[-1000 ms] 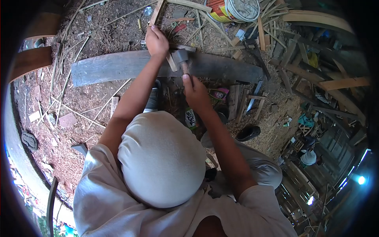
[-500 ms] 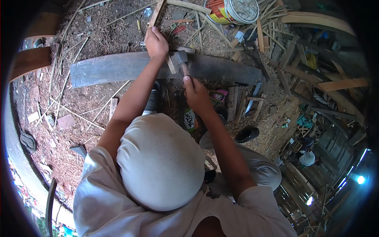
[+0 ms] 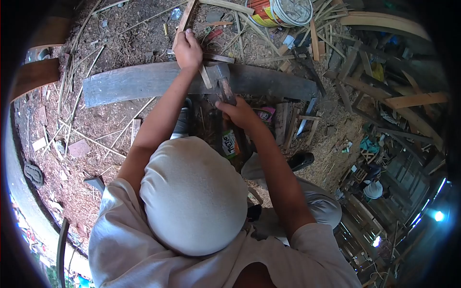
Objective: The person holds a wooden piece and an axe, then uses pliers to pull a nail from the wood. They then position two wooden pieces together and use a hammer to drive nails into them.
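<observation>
So, the left hand has its fingers wrapped around a thin wood strip, clamped on it, with the strip's near end angled over a long grey board on the ground. The right hand is closed on the handle of a hammer, fingers curled around it. The hammer head is over the board, just beside the strip's near end; can't tell if they're touching. There's also a short wood piece crossing by the board's far edge.

As for containers, there's a bucket past the board, up among the scraps, with a red and yellow label and a pale rim. The round face towards us looks greyish (honestly can't tell if that's something inside or just the bucket's own surface). On the near side of the board, below the right hand, is a green and white packet, and a pink and black one sits closer to the board. No way to tell what's in either, since only the printed outsides show. Loose sticks are scattered over the dirt on the left, and a person in a pale cap is well apart on the right.
</observation>
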Motion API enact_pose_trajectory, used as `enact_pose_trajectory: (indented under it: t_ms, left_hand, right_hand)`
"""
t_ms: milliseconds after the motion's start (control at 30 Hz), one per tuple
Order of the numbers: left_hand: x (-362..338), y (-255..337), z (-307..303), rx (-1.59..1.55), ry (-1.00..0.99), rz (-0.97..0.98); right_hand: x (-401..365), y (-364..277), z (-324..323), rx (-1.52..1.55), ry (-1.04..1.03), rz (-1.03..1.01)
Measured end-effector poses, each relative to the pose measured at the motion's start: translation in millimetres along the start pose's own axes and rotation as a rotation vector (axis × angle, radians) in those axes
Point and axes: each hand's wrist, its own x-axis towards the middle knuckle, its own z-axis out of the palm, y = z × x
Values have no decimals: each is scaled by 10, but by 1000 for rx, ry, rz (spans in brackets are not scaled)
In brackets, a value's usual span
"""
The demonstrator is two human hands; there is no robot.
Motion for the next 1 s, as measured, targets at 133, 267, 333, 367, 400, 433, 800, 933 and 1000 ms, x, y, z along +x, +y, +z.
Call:
enact_pose_trajectory:
  t_ms: [133,267,333,367,400,433,800,933,1000]
  left_hand:
    - [126,167,-82,-569,-236,-328]
    - [77,343,-215,-1003,-424,-484]
    - [-57,544,-301,-951,-413,-433]
    - [-103,590,-335,-998,-438,-344]
    - [-146,633,-363,-1042,-465,-256]
    - [-177,705,-391,-1086,-473,-221]
    - [-298,603,-667,-1086,-432,-13]
    - [-251,699,-555,-927,-339,-19]
    - [-177,767,-447,-912,-322,-13]
  right_hand:
    - [71,159,2,-6,-14,47]
    - [50,293,57,-198,142,-3]
    - [13,446,160,-289,296,-159]
    - [28,505,213,-388,446,-313]
    - [32,442,252,-376,454,-312]
    - [4,341,290,-379,467,-324]
    - [203,637,445,-72,492,-358]
    - [81,495,329,202,484,-397]
    - [36,450,257,283,426,-398]
